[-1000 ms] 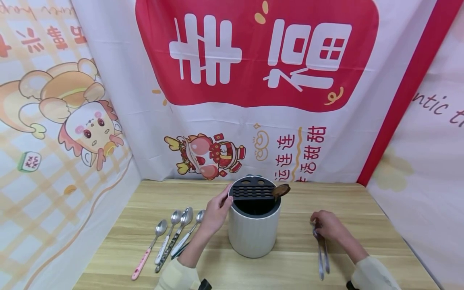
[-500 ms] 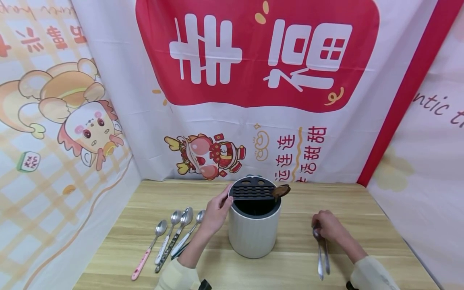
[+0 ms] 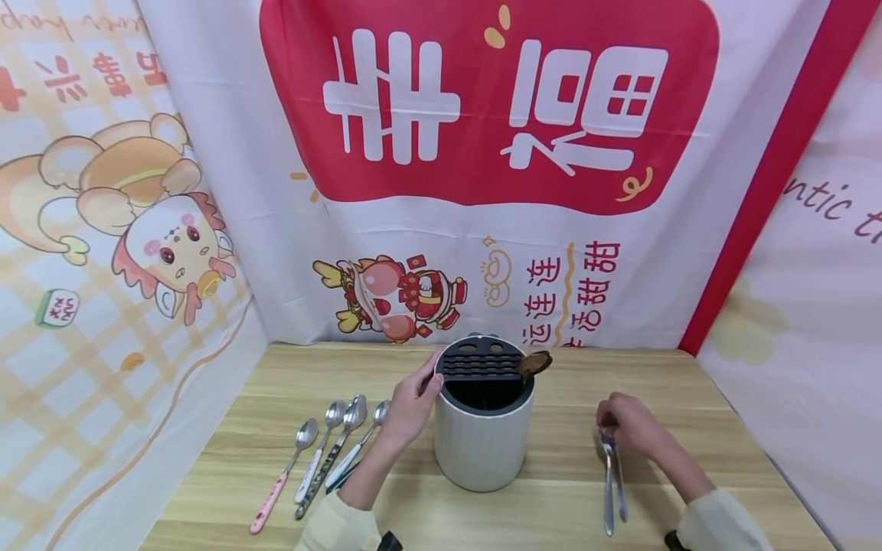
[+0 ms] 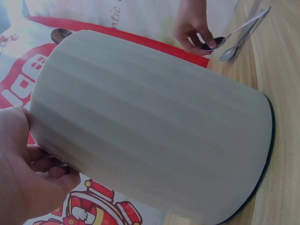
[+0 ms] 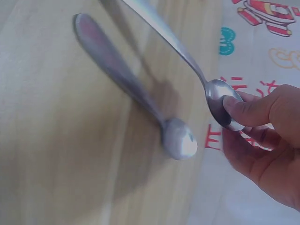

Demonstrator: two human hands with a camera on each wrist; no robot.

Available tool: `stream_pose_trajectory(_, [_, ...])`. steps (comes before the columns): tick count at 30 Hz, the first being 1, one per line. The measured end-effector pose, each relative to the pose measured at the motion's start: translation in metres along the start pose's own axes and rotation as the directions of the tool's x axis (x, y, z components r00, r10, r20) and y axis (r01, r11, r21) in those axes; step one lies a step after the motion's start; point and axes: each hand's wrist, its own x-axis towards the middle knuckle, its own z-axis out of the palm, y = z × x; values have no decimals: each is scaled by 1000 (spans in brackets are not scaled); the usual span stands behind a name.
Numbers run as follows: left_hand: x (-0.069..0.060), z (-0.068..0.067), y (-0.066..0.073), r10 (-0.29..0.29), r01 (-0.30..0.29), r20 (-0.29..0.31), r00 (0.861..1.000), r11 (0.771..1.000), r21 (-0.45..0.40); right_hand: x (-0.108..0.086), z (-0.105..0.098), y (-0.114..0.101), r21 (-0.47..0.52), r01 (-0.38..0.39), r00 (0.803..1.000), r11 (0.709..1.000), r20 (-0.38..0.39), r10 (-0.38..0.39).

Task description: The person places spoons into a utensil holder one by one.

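Note:
My left hand [image 3: 412, 405] grips the side of a cream utensil holder [image 3: 482, 451] with a black slotted top, its thumb at the rim. The holder stands upright. A brown utensil head [image 3: 534, 363] sticks out at its right. To the right, my right hand [image 5: 276, 136] pinches a metal spoon [image 5: 164, 28] by its bowl, thumb inside the hollow. That bowl is raised off the table; the handle slants toward the near side. A second metal spoon [image 5: 112, 65] lies on the wood just beside it, apart from the fingers.
Left of the holder lie several spoons, among them a pink-handled spoon [image 3: 279, 490] and a black-and-white-handled spoon [image 3: 331, 459]; my left forearm partly covers the group. Printed cloth [image 3: 276, 306] hangs behind and beside the wooden table [image 3: 558, 505].
My right hand has shifted slightly away from me and right, and the spoon bowl it pinches has risen a little. My left hand and the utensil holder stay put.

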Motion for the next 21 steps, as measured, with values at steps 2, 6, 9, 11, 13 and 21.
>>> stream_pose_trajectory(2, [0, 0, 1, 0, 0, -2, 1000, 1000, -6, 0, -5, -4, 16, -36, 999, 999, 27, 35])
stream_pose_trajectory(6, [0, 0, 1, 3, -3, -2, 1000, 1000, -6, 0, -13, -10, 40, -91, 994, 995, 70, 88])
stream_pose_trajectory(9, [0, 0, 1, 2, -2, -1, 1000, 1000, -4, -1, -17, -12, 70, -100, 993, 993, 73, 95])
stream_pose_trajectory(11, [1, 0, 0, 0, 0, -2, 1000, 1000, -3, -2, -19, -12, 97, -113, 991, 989, 79, 105])
stream_pose_trajectory(13, [1, 0, -1, 1, -1, 0, 1000, 1000, 1, -3, -21, -12, 130, -126, 989, 983, 90, 115])
stream_pose_trajectory(21, [0, 0, 0, -20, 20, 7, 1000, 1000, 13, -8, -31, -16, 233, -83, 996, 969, 64, 70])
